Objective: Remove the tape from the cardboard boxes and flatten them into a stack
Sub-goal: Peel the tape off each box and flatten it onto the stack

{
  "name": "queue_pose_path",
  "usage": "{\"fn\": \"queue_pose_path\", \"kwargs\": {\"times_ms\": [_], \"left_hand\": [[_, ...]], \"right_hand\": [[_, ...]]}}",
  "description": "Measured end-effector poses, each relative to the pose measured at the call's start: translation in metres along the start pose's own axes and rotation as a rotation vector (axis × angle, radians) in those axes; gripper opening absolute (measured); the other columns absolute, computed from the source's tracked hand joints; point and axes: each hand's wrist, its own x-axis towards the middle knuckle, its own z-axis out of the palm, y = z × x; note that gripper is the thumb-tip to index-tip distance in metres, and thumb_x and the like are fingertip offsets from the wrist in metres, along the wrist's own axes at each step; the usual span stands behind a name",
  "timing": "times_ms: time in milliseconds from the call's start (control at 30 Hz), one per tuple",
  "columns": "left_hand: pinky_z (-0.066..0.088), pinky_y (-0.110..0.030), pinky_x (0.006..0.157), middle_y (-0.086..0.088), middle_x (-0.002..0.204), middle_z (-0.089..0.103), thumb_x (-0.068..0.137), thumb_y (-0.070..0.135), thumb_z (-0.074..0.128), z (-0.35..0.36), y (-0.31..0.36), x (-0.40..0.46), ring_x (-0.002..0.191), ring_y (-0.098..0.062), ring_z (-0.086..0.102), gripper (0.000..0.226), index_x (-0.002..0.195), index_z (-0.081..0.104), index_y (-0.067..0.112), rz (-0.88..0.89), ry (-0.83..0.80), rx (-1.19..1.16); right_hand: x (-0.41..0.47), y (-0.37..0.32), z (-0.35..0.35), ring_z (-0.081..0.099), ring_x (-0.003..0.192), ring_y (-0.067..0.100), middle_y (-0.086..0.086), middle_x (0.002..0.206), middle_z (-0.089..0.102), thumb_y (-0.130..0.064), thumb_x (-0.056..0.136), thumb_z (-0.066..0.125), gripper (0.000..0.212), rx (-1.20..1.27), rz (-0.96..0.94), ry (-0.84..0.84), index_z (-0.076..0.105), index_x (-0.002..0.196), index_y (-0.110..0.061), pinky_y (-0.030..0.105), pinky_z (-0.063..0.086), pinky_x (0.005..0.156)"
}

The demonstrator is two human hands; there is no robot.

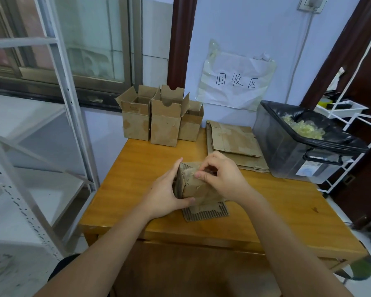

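A small cardboard box (198, 185) sits near the front of the wooden table (137, 168), one flap lying flat toward the person. The left hand (166, 194) grips its left side, thumb across the front. The right hand (220, 174) curls over the top, fingertips pinching at the tape there. Behind lies a stack of flattened boxes (234, 142); 3 open boxes (161, 118) stand at the far edge, and a black-lined bin (291, 144) sits right.

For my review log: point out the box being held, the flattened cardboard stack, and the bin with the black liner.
held box (198, 187), head view, front face.
flattened cardboard stack (236, 140), head view, top sheet.
bin (278, 146), head view, front wall.
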Motion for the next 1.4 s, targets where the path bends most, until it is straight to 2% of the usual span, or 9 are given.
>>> {"fn": "queue_pose_path", "kwargs": {"times_ms": [167, 300, 533, 767, 867, 1000, 1167, 1267, 1400], "left_hand": [[0.043, -0.046, 0.116, 0.022, 0.156, 0.042, 0.065, 0.066, 0.087, 0.001, -0.001, 0.001, 0.141, -0.009, 0.043, 0.129, 0.158, -0.001, 0.058, 0.007, 0.004, 0.0], [0.044, -0.04, 0.115, 0.022, 0.155, 0.043, 0.066, 0.065, 0.087, 0.001, -0.001, 0.0, 0.138, -0.006, 0.045, 0.128, 0.158, 0.0, 0.056, 0.018, -0.003, -0.001], [0.04, -0.035, 0.113, 0.021, 0.157, 0.042, 0.068, 0.06, 0.089, 0.001, -0.001, 0.0, 0.135, -0.002, 0.042, 0.126, 0.159, 0.001, 0.055, 0.028, 0.017, 0.019], [0.038, -0.031, 0.111, 0.021, 0.156, 0.044, 0.069, 0.061, 0.088, 0.001, -0.002, 0.0, 0.137, -0.002, 0.043, 0.125, 0.159, 0.002, 0.054, 0.035, 0.015, 0.003], [0.039, -0.032, 0.111, 0.02, 0.155, 0.045, 0.068, 0.065, 0.087, 0.001, -0.001, -0.001, 0.137, -0.005, 0.044, 0.125, 0.159, 0.002, 0.055, 0.034, 0.012, 0.001], [0.042, -0.034, 0.111, 0.019, 0.154, 0.047, 0.067, 0.066, 0.086, 0.002, -0.001, -0.002, 0.136, -0.006, 0.046, 0.125, 0.159, 0.003, 0.054, 0.041, 0.024, 0.004], [0.045, -0.038, 0.111, 0.02, 0.152, 0.048, 0.065, 0.07, 0.085, 0.002, -0.003, -0.001, 0.134, -0.005, 0.048, 0.125, 0.159, 0.004, 0.055, 0.051, 0.021, 0.002], [0.04, -0.031, 0.111, 0.022, 0.153, 0.045, 0.066, 0.066, 0.087, 0.001, -0.002, -0.001, 0.132, 0.0, 0.044, 0.124, 0.16, 0.006, 0.051, 0.059, 0.032, -0.003], [0.038, -0.028, 0.109, 0.021, 0.154, 0.044, 0.068, 0.06, 0.089, 0.002, -0.003, 0.001, 0.131, 0.002, 0.041, 0.124, 0.161, 0.008, 0.048, 0.064, 0.039, -0.008]], "right_hand": [[-0.008, 0.004, -0.014, 0.062, 0.089, 0.006, -0.011, 0.097, 0.065, -0.01, 0.092, 0.071, 0.016, -0.043, 0.073, 0.131, 0.07, 0.092, -0.026, 0.021, 0.054, 0.082], [-0.007, 0.004, -0.015, 0.061, 0.104, 0.007, -0.008, 0.112, 0.068, -0.009, 0.097, 0.065, 0.02, -0.259, -0.032, 0.046, 0.078, 0.106, -0.02, 0.021, 0.049, 0.097], [-0.013, 0.007, -0.037, 0.055, 0.119, 0.002, -0.019, 0.12, 0.067, -0.01, 0.102, 0.056, 0.04, -0.123, 0.055, -0.048, 0.065, 0.134, -0.032, 0.019, 0.039, 0.104], [-0.011, 0.013, -0.028, 0.057, 0.104, 0.001, -0.015, 0.109, 0.064, -0.018, 0.098, 0.066, 0.026, -0.012, 0.077, -0.017, 0.075, 0.12, -0.028, 0.025, 0.049, 0.095], [-0.01, 0.008, -0.018, 0.051, 0.104, 0.004, -0.014, 0.109, 0.056, -0.031, 0.096, 0.068, 0.018, -0.015, 0.093, -0.028, 0.071, 0.114, -0.03, 0.021, 0.042, 0.088], [-0.007, 0.001, -0.003, 0.049, 0.097, 0.008, -0.017, 0.099, 0.052, -0.042, 0.093, 0.07, 0.018, -0.1, 0.107, 0.012, 0.061, 0.103, -0.029, 0.028, 0.044, 0.085], [-0.003, -0.003, 0.002, 0.053, 0.089, 0.004, -0.014, 0.092, 0.058, -0.036, 0.091, 0.075, 0.015, -0.114, 0.106, 0.1, 0.07, 0.101, -0.026, 0.025, 0.047, 0.078], [-0.003, 0.005, -0.013, 0.056, 0.089, 0.009, -0.011, 0.093, 0.058, -0.028, 0.09, 0.075, 0.007, -0.202, 0.172, 0.162, 0.073, 0.096, -0.024, 0.027, 0.049, 0.08], [-0.011, 0.016, -0.023, 0.053, 0.092, 0.008, -0.01, 0.11, 0.051, -0.02, 0.09, 0.077, 0.011, -0.154, 0.233, 0.18, 0.075, 0.1, -0.024, 0.028, 0.05, 0.089]]}}
